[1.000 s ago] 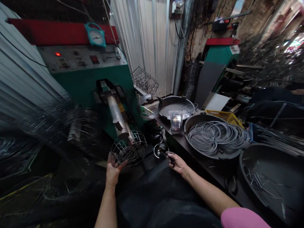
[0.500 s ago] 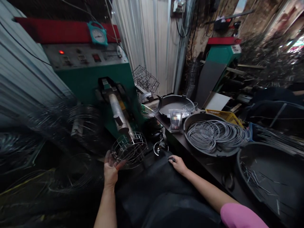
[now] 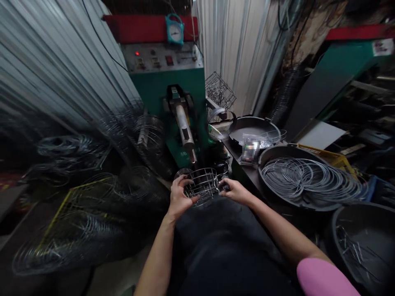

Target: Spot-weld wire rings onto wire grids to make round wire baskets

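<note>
A round wire basket (image 3: pixel 202 181) sits low in front of the green machine (image 3: pixel 148 88), below the tip of its metal arm (image 3: pixel 185 125). My left hand (image 3: pixel 182 195) grips the basket's left side, thumb and fingers on the wires. On the right side of the basket, my right hand (image 3: pixel 233 191) is closed around something small and dark that I cannot make out; its fingertips are close to the rim. Dark cloth over my lap lies just below the basket.
Right of the machine, a round pan (image 3: pixel 253 125) holds a plastic bag, and another pan (image 3: pixel 265 154) holds wire rings (image 3: pixel 296 174). A third pan (image 3: pixel 335 224) has short wires. Coiled wire and a yellow-edged crate (image 3: pixel 55 213) stand at left.
The view has turned left. The basket has come away from the machine arm's tip to a place between my hands, and my right hand has moved up to its right side.
</note>
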`<state>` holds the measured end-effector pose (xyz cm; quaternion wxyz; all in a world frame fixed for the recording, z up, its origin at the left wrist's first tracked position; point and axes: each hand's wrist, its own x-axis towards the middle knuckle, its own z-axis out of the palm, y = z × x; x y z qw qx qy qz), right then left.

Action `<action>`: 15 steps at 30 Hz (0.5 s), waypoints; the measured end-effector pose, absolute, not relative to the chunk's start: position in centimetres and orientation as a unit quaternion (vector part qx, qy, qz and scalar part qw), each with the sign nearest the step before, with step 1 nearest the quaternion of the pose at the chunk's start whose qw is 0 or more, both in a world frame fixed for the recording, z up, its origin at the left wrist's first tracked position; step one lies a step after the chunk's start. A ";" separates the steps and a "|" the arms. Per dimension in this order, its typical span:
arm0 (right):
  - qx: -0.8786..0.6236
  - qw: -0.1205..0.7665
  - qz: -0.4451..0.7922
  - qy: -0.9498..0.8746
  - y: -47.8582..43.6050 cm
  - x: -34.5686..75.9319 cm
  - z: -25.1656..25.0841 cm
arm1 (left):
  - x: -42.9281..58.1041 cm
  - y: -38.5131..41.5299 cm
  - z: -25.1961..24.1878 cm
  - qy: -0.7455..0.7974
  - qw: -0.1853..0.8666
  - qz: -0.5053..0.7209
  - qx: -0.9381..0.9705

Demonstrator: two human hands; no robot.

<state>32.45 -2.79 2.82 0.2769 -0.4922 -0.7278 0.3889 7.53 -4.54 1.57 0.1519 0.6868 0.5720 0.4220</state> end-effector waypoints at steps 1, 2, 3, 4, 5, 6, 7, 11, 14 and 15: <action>-0.483 0.253 0.390 -0.742 -2.3 31.9 4.0 | 7.9 -4.5 1.8 0.574 0.137 0.405 0.698; -0.480 0.232 0.386 -0.753 -1.8 31.3 4.9 | 8.2 -4.5 2.0 0.574 0.124 0.392 0.708; -0.480 0.217 0.378 -0.762 -1.3 30.8 5.5 | 8.5 -4.5 2.1 0.572 0.113 0.384 0.716; -0.482 0.211 0.365 -0.768 -0.9 30.2 5.9 | 8.8 -4.5 2.2 0.567 0.104 0.380 0.723; -0.486 0.213 0.347 -0.773 -0.7 29.8 6.0 | 9.0 -4.4 2.2 0.562 0.098 0.379 0.729; -0.491 0.222 0.327 -0.776 -0.6 29.3 5.9 | 9.3 -4.4 2.2 0.558 0.095 0.379 0.733; -0.495 0.234 0.307 -0.779 -0.6 28.9 5.6 | 9.5 -4.4 2.2 0.554 0.095 0.380 0.734; -0.479 0.271 0.274 -0.789 -1.4 28.1 4.0 | 9.9 -4.3 2.1 0.559 0.113 0.387 0.725; -0.414 0.279 0.322 -0.805 -1.6 28.5 3.4 | 9.8 -4.3 2.2 0.561 0.131 0.388 0.719; -0.390 0.278 0.337 -0.811 -1.5 28.8 3.4 | 9.8 -4.3 2.2 0.560 0.138 0.390 0.718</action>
